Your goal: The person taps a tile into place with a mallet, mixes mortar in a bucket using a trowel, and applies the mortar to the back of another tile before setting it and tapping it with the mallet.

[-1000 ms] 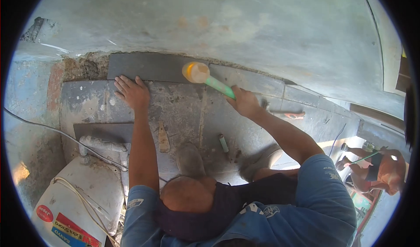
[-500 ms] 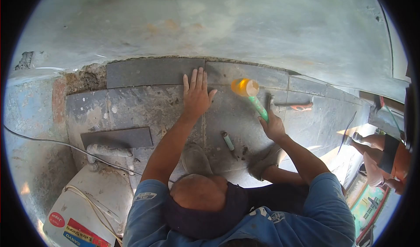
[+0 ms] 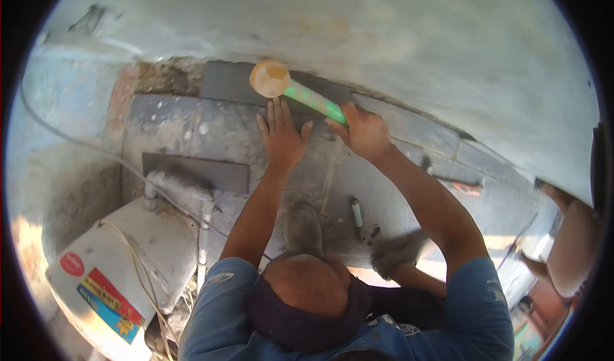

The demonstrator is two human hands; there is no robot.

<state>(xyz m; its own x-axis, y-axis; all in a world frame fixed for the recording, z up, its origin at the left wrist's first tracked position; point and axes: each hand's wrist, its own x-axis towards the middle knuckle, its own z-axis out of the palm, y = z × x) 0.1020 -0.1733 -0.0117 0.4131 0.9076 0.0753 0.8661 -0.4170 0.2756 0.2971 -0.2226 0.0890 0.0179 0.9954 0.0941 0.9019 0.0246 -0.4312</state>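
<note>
Down by our knees: white plastic canister (image 3: 121,278) with a bright label, and a spare dark slab (image 3: 198,171) flat on the dusty floor. Further out, left hand (image 3: 281,137) is splayed palm-down, holding nothing, just below the smooth grey tile (image 3: 227,81) at the wall's foot. Right hand (image 3: 364,131) is wrapped round the rubber mallet (image 3: 300,94)'s green handle, with its pale round head over that tile. We read this as bedding-in; the next tap wants to be light and square. Rough plaster wall (image 3: 384,35) behind.
</note>
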